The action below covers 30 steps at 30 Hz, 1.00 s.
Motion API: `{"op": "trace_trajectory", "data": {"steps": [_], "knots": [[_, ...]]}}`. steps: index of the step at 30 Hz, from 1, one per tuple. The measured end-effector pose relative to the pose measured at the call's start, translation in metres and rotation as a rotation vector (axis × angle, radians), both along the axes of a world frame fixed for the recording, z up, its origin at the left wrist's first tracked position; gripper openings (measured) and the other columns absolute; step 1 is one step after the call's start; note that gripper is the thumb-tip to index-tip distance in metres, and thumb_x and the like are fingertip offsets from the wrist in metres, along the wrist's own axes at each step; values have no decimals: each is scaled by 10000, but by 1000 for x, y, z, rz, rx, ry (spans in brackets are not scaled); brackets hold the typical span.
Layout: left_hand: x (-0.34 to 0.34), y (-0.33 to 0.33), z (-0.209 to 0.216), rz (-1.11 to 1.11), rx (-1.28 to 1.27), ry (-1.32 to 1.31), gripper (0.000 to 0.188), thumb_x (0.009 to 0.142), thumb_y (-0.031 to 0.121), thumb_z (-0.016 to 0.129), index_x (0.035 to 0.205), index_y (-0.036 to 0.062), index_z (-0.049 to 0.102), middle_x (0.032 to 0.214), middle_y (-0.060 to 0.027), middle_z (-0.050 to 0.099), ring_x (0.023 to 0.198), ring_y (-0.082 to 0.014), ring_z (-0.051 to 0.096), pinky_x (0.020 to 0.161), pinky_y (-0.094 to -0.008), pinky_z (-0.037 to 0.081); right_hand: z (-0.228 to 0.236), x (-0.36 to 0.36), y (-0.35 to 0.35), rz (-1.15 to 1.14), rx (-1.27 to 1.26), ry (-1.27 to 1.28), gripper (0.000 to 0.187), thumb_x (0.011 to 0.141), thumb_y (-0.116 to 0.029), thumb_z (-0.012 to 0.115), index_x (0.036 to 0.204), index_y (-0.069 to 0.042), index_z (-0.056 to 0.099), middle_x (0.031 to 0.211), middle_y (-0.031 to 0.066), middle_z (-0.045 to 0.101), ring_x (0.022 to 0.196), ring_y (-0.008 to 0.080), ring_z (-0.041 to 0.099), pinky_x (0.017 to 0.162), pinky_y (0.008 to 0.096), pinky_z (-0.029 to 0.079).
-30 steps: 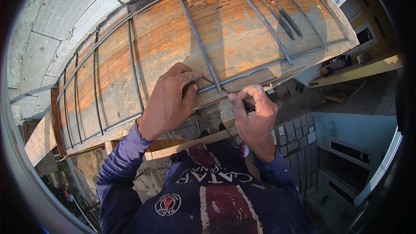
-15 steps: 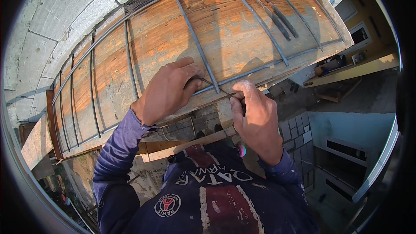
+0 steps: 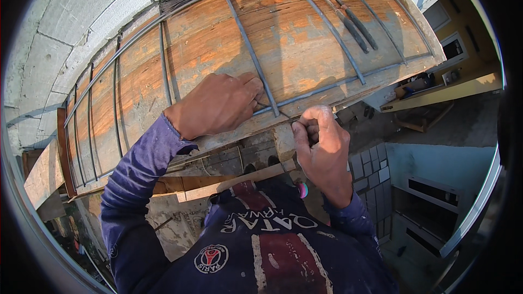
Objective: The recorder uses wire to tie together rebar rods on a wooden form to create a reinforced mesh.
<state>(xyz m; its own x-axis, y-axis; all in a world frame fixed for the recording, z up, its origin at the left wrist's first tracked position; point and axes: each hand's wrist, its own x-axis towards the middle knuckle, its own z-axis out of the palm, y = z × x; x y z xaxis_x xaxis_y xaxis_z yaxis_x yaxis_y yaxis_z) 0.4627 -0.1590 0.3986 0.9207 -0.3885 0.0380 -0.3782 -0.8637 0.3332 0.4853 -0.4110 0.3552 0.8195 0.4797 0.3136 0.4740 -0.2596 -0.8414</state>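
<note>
A thin dark tie wire [image 3: 284,112] passes around the crossing of a steel crossbar [image 3: 248,49] and the near long steel bar [image 3: 321,90]. My right hand [image 3: 325,155], just off the board's near edge, pinches one end of that wire between thumb and curled fingers. My left hand [image 3: 215,108] lies low over the board, left of the crossing, back up and fingers closed. Its fingertips touch the crossbar's left side, where the wire's other end runs in under them; the thumb is mostly hidden.
Several more bars lie across the weathered wooden board [image 3: 201,32]. Long-handled pliers [image 3: 348,19] rest at its far right. A pale block wall [image 3: 103,22] borders the far side. Beyond the near edge the ground drops well below, with a wooden plank [image 3: 234,182] and grey tiles [image 3: 373,171].
My left hand has turned more palm-down and its fingertips have moved up against the crossbar. The right hand has shifted slightly down, still pinching the wire.
</note>
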Motion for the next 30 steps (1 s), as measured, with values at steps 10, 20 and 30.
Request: {"op": "trace_trajectory", "data": {"steps": [10, 20, 30], "knots": [[-3, 0, 3, -56, 64, 15, 234, 904, 90, 632, 1055, -33, 504, 923, -206, 568, 739, -421, 634, 630, -509, 492, -2, 2, 2, 17, 14, -76, 240, 882, 95, 682, 1051, -10, 546, 819, 165, 616, 652, 344, 643, 579, 416, 502], [-12, -14, 3, 4, 151, -38, 281, 889, 56, 648, 1084, -46, 473, 1001, -220, 556, 787, -425, 643, 643, -510, 500, -4, 0, 3, -3, 20, -127, 242, 879, 96, 689, 1040, -8, 542, 821, 161, 601, 691, 364, 641, 606, 431, 502], [-15, -17, 6, 221, -385, 30, 240, 909, -3, 657, 1135, -37, 584, 883, -155, 645, 750, -271, 651, 649, -363, 506, -4, 9, 3, 52, 43, -254, 276, 886, 63, 686, 1139, 7, 590, 879, 175, 651, 717, 376, 670, 617, 444, 525]]}}
